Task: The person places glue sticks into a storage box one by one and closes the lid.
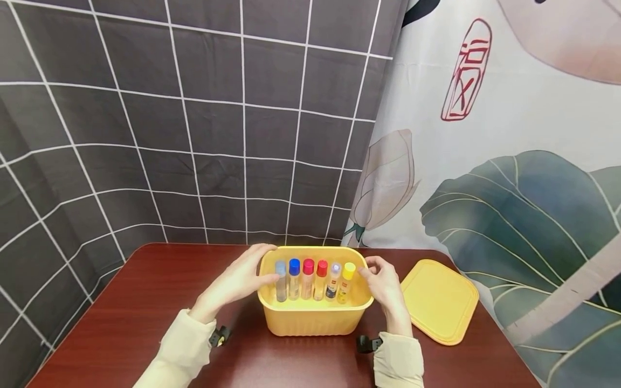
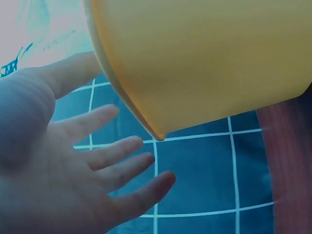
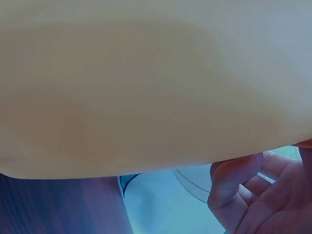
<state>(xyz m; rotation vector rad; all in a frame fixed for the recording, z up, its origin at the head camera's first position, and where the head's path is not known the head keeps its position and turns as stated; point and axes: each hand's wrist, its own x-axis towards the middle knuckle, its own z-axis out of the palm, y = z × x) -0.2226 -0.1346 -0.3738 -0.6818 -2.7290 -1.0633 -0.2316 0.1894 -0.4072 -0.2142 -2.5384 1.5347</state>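
Note:
A yellow plastic storage bin (image 1: 315,321) stands on the table, its open top facing up. Inside it is a row of several slim clear tubes with coloured caps, among them a blue-capped tube (image 1: 294,280) and a yellow-capped tube (image 1: 345,283). At the bin's left end is my left hand (image 1: 241,277), thumb over the rim and the other fingers spread outside, apart from the wall in the left wrist view. My right hand (image 1: 385,283) pinches the right end of the rim, with the thumb inside and a bent finger (image 3: 234,170) against the outer wall.
A yellow lid (image 1: 440,302) lies flat on the reddish-brown table (image 1: 194,345), right of my right hand. Behind the table hang a dark grid-patterned cloth (image 1: 208,134) and, at the right, a white cloth with a lotus print (image 1: 524,226).

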